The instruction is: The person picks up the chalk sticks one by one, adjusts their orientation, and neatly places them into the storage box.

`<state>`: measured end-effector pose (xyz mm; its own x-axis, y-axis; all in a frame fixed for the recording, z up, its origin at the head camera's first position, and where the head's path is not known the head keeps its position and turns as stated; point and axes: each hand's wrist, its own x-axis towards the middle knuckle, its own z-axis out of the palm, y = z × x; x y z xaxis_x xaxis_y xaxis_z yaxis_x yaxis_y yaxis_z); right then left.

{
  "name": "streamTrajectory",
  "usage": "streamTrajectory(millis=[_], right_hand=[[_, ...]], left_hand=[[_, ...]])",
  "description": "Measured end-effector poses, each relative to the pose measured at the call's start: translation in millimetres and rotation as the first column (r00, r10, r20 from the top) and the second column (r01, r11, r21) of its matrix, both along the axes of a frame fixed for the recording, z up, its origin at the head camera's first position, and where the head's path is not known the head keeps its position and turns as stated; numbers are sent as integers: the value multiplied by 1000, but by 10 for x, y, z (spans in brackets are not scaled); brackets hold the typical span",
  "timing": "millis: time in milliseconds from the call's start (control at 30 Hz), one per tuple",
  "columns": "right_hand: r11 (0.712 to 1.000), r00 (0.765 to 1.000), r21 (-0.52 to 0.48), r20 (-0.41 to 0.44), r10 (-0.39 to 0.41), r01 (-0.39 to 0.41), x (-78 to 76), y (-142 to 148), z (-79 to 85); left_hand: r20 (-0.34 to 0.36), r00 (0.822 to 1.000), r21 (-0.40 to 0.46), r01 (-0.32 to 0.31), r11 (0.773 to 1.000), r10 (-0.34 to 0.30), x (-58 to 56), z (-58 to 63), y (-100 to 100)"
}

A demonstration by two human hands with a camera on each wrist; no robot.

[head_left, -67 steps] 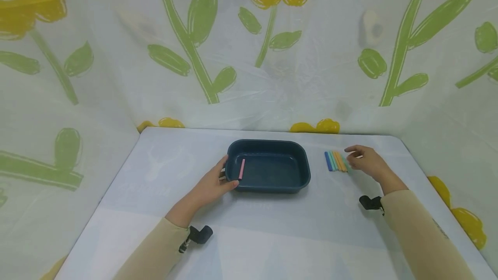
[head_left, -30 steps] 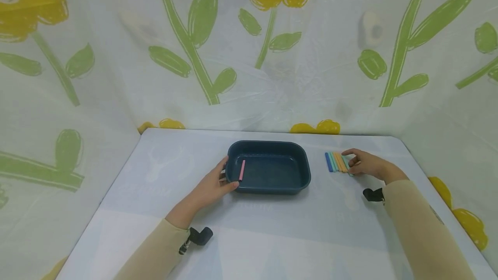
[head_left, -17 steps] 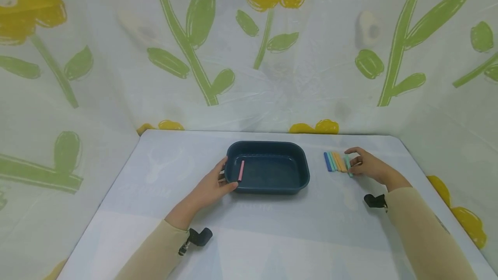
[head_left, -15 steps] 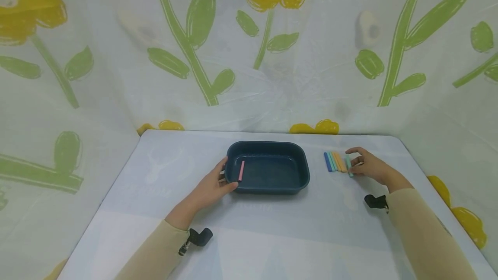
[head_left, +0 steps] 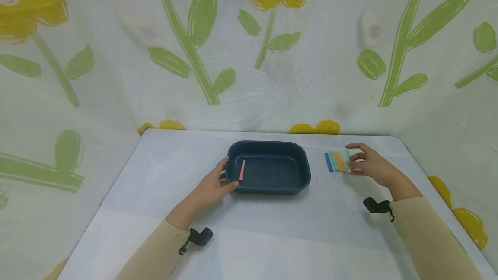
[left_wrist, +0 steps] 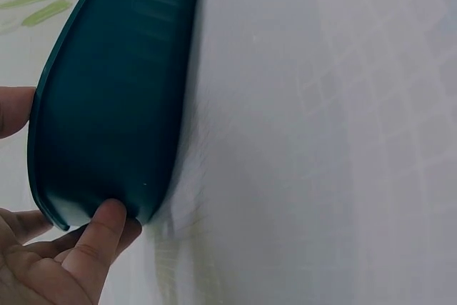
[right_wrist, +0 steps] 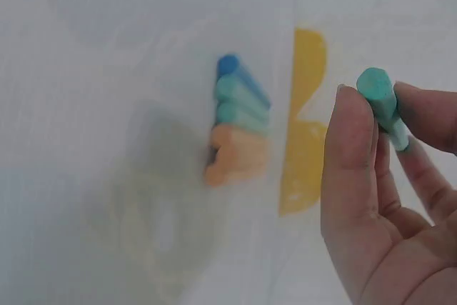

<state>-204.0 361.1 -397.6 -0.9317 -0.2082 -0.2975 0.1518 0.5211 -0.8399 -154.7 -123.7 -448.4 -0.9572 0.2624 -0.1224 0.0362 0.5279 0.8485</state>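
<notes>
A dark blue rectangular tray (head_left: 268, 190) stands on the table, with one pink chalk stick (head_left: 242, 170) lying inside near its left end. My left hand (head_left: 210, 189) holds the tray's left end, thumb at the front corner; the left wrist view shows fingers (left_wrist: 103, 237) against the tray's outer wall (left_wrist: 107, 105). To the right, my right hand (head_left: 369, 165) pinches a mint-green chalk stick (head_left: 348, 160) between thumb and fingers. That chalk (right_wrist: 376, 91) is held above the table in the right wrist view, its round end facing the camera.
Left of my right hand, a row of chalk sticks (head_left: 334, 162) lies side by side, blue, green and orange. A flower-patterned cloth (head_left: 295, 90) rises behind the table's back edge. Bare white table (head_left: 272, 237) shows in front of the tray.
My right hand has taken the mint-green chalk stick from the right end of the row and lifted it. The left hand and tray stay where they were.
</notes>
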Motion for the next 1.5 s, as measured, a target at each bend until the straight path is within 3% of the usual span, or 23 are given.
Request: streamTrajectory(millis=[367,667,800,1133,1500], right_hand=[[986,998,-160,51,-39,47,94,-345,297],[958,999,-288,45,15,-1,93,-704,455],[947,998,-321,53,33,-14,79,-893,475],[952,995,-305,89,55,-25,-2,-1299,461],[945,987,-327,142,73,-23,-105,-1646,357]], left_hand=[[-1,1000,0,7,1000,-7,8,26,16],[-3,1000,-4,10,1000,-10,8,27,13],[-7,1000,-8,15,1000,-15,5,31,14],[-8,1000,-7,22,1000,-22,-3,22,2],[-8,1000,6,22,1000,-21,-5,17,0]])
